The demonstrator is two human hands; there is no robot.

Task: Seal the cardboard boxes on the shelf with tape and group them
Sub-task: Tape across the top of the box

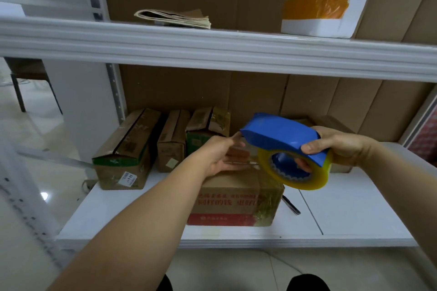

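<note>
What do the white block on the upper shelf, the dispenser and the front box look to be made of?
White block: likely foam, matte and grainy with rounded edges, banded in glossy orange tape. Dispenser: seemingly hard blue plastic, smooth with a slight sheen; its roll is glossy yellowish film. Front box: brown cardboard with red print, shiny clear tape at one end.

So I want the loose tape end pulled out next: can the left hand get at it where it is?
Probably yes. The left hand is open, fingers extended toward the tape dispenser that the right hand grips above the box. Nothing lies between them, though the tape end itself is hard to make out.
</note>
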